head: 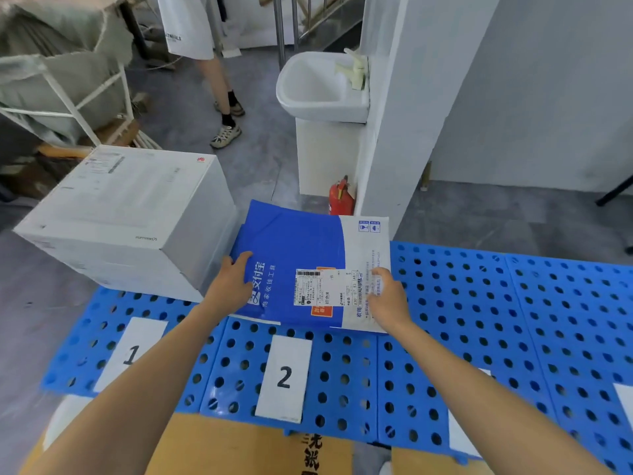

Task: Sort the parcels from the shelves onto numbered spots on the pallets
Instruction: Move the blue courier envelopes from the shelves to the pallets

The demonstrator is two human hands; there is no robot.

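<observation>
A flat blue and white parcel point(301, 245) with a shipping label lies on the blue perforated pallet point(513, 303), behind the white card numbered 2 point(284, 377). My left hand point(231, 284) grips its left edge, thumb on top. My right hand point(387, 296) holds its right white part, fingers curled over the near edge. A large white box point(130, 207) stands on the pallet behind the card numbered 1 point(132, 353), right beside the parcel's left side.
More white cards point(625, 399) show at the pallet's right. A person's legs point(222, 97) stand on the grey floor beyond. A white sink point(318, 87), a red fire extinguisher point(340, 198) and a white pillar point(404, 114) are behind the pallet. Brown cardboard point(239, 450) lies at my feet.
</observation>
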